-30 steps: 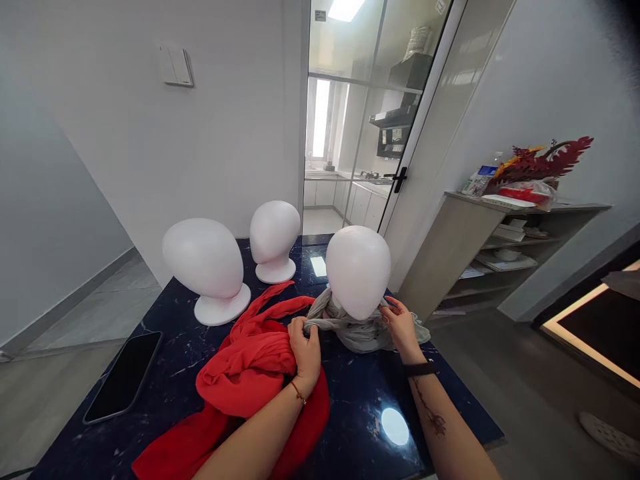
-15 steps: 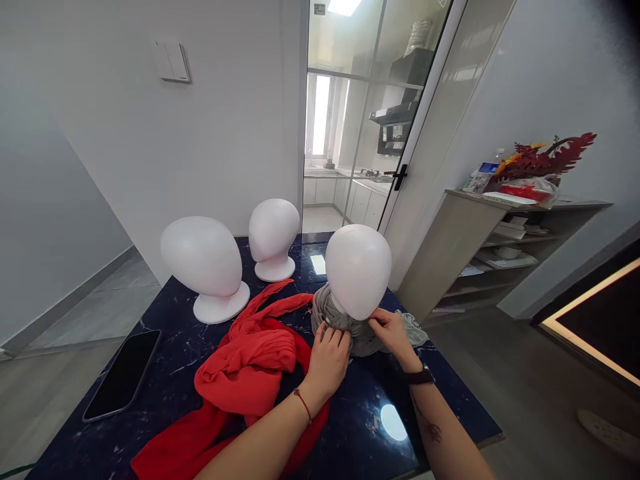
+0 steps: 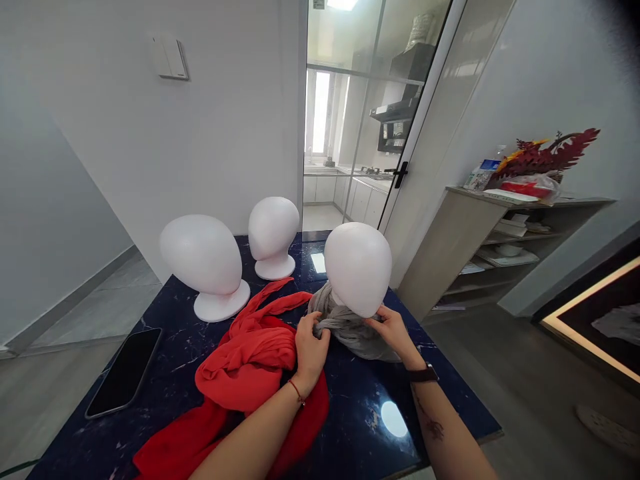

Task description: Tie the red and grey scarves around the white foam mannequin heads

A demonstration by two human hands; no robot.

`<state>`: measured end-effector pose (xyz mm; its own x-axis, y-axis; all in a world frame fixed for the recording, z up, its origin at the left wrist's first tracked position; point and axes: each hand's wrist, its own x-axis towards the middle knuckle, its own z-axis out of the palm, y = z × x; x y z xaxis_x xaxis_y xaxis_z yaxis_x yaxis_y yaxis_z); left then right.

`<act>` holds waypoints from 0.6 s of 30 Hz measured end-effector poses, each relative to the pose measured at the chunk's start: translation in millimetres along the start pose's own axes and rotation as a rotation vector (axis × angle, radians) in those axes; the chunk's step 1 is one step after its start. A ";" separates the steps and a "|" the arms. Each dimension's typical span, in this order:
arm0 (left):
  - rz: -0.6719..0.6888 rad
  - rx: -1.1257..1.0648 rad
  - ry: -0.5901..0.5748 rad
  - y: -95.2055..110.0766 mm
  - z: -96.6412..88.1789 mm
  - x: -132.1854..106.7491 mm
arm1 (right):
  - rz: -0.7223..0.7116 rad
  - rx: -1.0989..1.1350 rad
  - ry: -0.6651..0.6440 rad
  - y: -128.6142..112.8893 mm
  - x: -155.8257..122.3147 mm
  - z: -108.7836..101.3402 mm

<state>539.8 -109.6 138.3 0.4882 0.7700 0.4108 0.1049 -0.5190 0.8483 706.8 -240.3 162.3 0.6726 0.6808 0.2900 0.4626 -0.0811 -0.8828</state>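
Note:
A white mannequin head (image 3: 357, 267) stands at the right of the table with a grey scarf (image 3: 353, 333) wrapped around its neck. My left hand (image 3: 313, 343) pinches the scarf's folds at the neck's left side. On the other side, just under the head's chin, my right hand (image 3: 393, 331) grips the scarf between thumb and fingers. The neck and base of this head are mostly covered by the cloth. A red scarf (image 3: 245, 380) lies heaped on the table, partly beneath my left forearm.
Two more white mannequin heads, one at left (image 3: 203, 257) and one behind (image 3: 274, 233), stand on the dark blue marbled table (image 3: 370, 407). A phone (image 3: 125, 373) lies near the left edge. Beyond are a glass door (image 3: 345, 133) and a shelf unit (image 3: 465, 247) at right.
My left hand has moved left and closed on the grey scarf, drawing its folds outward. My right hand has shifted slightly right. The scarf's loose end at right no longer shows.

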 end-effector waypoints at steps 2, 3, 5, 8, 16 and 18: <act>-0.078 -0.065 0.069 -3.6 -1.7 4.6 | 0.062 0.045 0.052 5.1 2.0 -4.4; -0.123 -0.099 0.103 -5.5 -2.4 6.9 | 0.091 0.056 0.074 8.4 3.3 -6.6; -0.204 -0.159 0.168 -10.0 -3.6 11.5 | 0.134 0.056 0.124 16.0 6.1 -11.3; -0.245 -0.203 0.266 -19.1 -5.7 19.4 | 0.199 -0.023 0.218 26.6 9.4 -17.8; -0.199 -0.101 0.302 -30.3 -18.7 33.1 | 0.226 -0.359 0.329 34.2 4.3 -19.0; -0.048 0.045 0.269 -20.1 -20.5 26.3 | 0.201 -0.390 0.276 36.2 3.2 -17.2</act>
<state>532.7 -71.3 138.9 0.2346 0.8618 0.4497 0.1639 -0.4910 0.8556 735.6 -253.6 137.6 0.8736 0.4103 0.2616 0.4535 -0.4917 -0.7433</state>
